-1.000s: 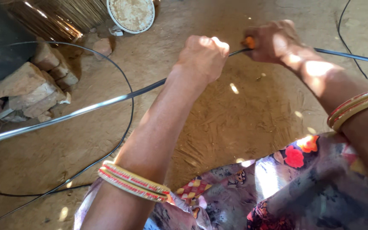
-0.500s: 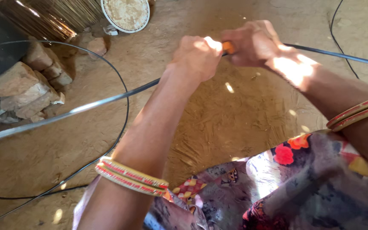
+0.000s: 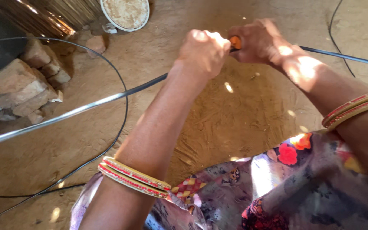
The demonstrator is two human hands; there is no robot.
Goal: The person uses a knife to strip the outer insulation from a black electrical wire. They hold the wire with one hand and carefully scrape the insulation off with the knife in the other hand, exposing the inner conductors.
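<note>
Head view looks down on two bare hands meeting over a long grey rod (image 3: 86, 110) that runs slantwise across the earthen floor (image 3: 235, 123) — low at the left edge, rising to the hands, then carrying on to the right edge. Its long axis passes straight through both fists, so the rod lies left and down from the left hand (image 3: 204, 52) and right and slightly down from the right hand (image 3: 258, 41).

The left hand is closed into a tight fist around the rod, knuckles up, forearm reaching out straight from the lower left. The right hand is closed too, just beside it and nearly touching, wrapped over a small orange piece (image 3: 235, 42) that peeks out between the two fists (whether it is a handle or a fitting cannot be told). Its wrist is bent inward, the forearm coming in from the right.

Striped bangles (image 3: 133, 179) ring the left forearm, and another set sits on the right. A thin black wire (image 3: 120, 89) curves over the floor beneath the rod, well apart from the hands. Rough stones (image 3: 20, 87) are piled at left, a round woven tray (image 3: 125, 12) lies at the top, and patterned cloth (image 3: 286, 191) covers the lap below.
</note>
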